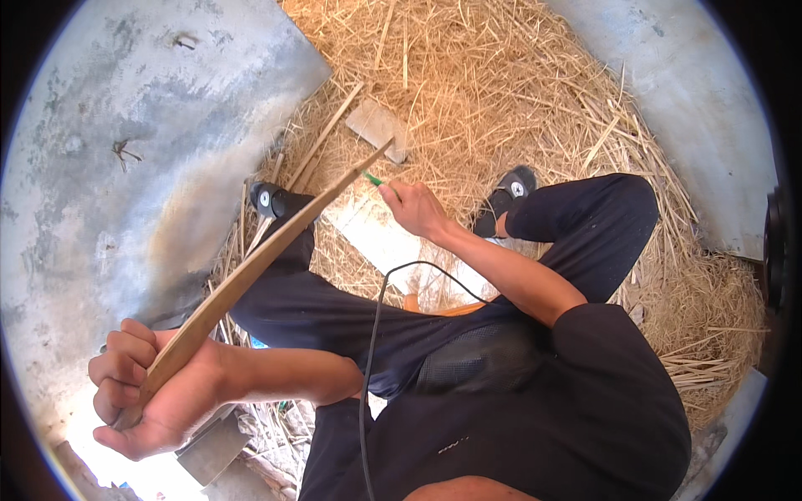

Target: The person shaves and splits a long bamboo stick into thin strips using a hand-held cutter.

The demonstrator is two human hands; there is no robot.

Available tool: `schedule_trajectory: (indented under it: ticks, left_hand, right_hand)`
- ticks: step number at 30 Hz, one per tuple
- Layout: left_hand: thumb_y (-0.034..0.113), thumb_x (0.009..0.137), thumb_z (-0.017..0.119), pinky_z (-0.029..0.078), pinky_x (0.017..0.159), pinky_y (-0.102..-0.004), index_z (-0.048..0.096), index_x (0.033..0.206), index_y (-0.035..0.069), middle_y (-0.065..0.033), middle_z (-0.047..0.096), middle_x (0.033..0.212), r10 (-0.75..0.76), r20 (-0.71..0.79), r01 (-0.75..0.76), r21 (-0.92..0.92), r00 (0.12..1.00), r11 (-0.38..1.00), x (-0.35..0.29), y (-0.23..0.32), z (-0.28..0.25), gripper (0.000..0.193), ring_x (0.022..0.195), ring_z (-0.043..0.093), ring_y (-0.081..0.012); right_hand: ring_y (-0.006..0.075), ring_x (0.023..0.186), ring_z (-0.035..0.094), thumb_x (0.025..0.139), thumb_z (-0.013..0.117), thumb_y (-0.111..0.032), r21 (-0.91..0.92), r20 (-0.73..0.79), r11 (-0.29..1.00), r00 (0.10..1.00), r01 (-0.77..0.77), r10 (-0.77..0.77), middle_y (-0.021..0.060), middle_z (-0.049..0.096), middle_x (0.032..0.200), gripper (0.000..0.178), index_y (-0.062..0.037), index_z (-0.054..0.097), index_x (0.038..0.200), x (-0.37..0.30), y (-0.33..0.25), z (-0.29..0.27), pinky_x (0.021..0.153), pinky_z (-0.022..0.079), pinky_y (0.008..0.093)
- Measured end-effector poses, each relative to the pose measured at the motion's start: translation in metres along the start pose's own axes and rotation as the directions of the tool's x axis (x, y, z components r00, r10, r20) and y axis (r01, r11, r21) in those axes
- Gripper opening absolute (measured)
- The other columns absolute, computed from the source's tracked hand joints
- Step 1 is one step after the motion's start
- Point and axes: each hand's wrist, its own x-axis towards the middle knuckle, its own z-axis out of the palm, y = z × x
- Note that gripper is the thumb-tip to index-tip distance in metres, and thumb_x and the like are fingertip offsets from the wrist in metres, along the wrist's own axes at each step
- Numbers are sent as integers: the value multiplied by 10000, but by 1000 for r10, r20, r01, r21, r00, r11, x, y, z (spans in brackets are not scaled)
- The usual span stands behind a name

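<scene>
A long, flat wooden strip (242,280) slants from the lower left to the upper middle and narrows toward its far end. My left hand (180,397) is closed around its wide near end, palm up. Close to the thin far end, my right hand (416,210) pinches a small green tool (373,179). The tool's tip touches or nearly touches the strip's edge; most of it is hidden in my fingers, so its kind does not show.
Loose straw (468,75) covers the ground between a grey concrete surface (92,200) at left and another (685,100) at right. A flat block (368,125) lies beyond the strip. A black cable (373,334) crosses my lap; a pale board (384,234) lies between my feet.
</scene>
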Motion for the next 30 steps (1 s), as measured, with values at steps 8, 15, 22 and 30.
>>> schedule_trajectory:
  ticks: [8,15,22,30]
  left_hand:
    - [368,817,381,125,499,-285,108,548,180,10,158,520,3,-3,-3,-32,1000,999,1,-3,-3,427,467,115,-104]
    - [378,816,402,141,511,-292,103,535,192,27,133,499,11,51,-5,-124,999,992,6,-8,-9,451,459,111,-103]
    - [376,824,382,119,491,-278,101,528,185,27,128,476,29,151,7,-234,988,972,-4,3,-10,451,455,86,-93]
    - [338,859,316,140,499,-271,117,533,181,27,108,475,-11,6,12,-109,1000,994,-1,1,0,413,473,102,-98]
  right_hand:
    - [313,416,480,961,393,-435,41,36,999,999,-20,19,175,474,467,586,25,548,631,-5,-30,-16,488,412,448]
    - [314,406,493,961,410,-417,-34,124,994,986,-103,107,180,457,439,591,16,528,578,-17,-64,-31,461,409,437]
    - [303,389,471,944,472,-358,5,-69,999,997,35,-34,170,460,446,482,10,529,639,-38,-64,-22,437,398,422]
    - [302,367,477,956,425,-395,47,-122,998,992,46,-39,145,464,423,507,-16,547,642,-43,-53,-16,395,384,417]
